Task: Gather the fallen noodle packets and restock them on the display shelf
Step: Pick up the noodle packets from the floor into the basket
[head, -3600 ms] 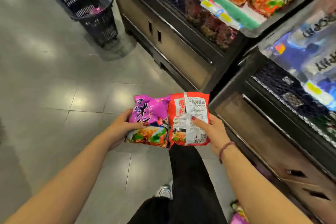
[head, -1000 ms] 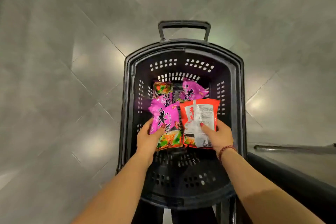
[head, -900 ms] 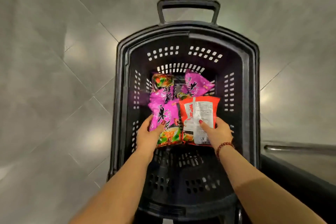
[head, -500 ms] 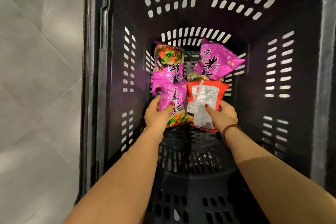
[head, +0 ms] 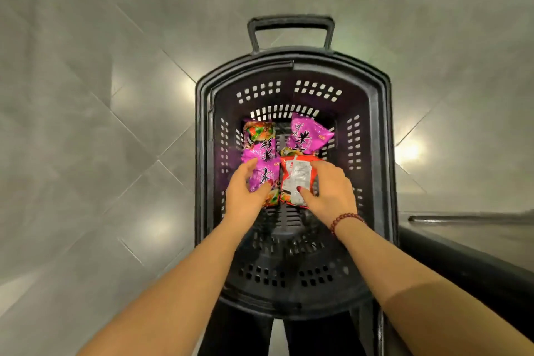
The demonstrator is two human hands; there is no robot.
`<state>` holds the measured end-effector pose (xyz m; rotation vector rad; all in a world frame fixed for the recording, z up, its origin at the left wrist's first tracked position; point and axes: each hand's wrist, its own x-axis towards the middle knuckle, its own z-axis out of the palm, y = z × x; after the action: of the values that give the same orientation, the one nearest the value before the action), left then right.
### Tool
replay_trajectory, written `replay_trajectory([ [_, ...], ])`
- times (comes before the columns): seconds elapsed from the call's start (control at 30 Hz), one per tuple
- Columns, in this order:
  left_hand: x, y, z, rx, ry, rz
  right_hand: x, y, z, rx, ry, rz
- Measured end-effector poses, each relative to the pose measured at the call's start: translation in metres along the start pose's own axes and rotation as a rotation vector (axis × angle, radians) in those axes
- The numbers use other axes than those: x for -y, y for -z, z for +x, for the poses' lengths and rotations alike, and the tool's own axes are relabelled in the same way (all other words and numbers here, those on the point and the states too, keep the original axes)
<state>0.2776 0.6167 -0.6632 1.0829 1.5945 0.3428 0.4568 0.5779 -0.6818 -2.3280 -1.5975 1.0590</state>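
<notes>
In the head view, a purple noodle packet (head: pixel 264 175) is gripped by the left hand (head: pixel 245 195) and a red noodle packet (head: pixel 297 182) (printed back upward) by the right hand (head: pixel 329 192), thumbs laid on top, both held side by side inside the black shopping basket (head: pixel 202 153). A far-left purple packet (head: pixel 258 139) and a far-right purple packet (head: pixel 309 137) are lying beyond them on the basket's bottom.

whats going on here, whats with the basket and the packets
A person is reaching into a black basket that stands on a grey tiled floor. The left hand grips a purple packet and the right hand grips a red packet, both low inside the basket. Two other purple packets already lie at its far end.
</notes>
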Motion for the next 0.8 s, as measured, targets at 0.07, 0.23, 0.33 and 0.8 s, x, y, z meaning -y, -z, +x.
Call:
replay_trajectory([
  [0.07,-0.031,0.023,-0.021,0.047,-0.129,0.157,0.025,0.038,-0.018,-0.032,0.032,-0.059],
  [0.23,-0.103,0.08,-0.072,0.215,-0.495,0.574,0.072,0.107,-0.086,-0.141,-0.011,-0.163],
  [0.33,-0.141,0.103,-0.099,0.319,-0.706,0.742,0.092,0.132,-0.137,-0.216,-0.037,-0.192],
  [0.8,-0.19,0.067,-0.256,0.909,-1.485,1.271,0.137,0.131,-0.408,-0.464,-0.653,-0.098],
])
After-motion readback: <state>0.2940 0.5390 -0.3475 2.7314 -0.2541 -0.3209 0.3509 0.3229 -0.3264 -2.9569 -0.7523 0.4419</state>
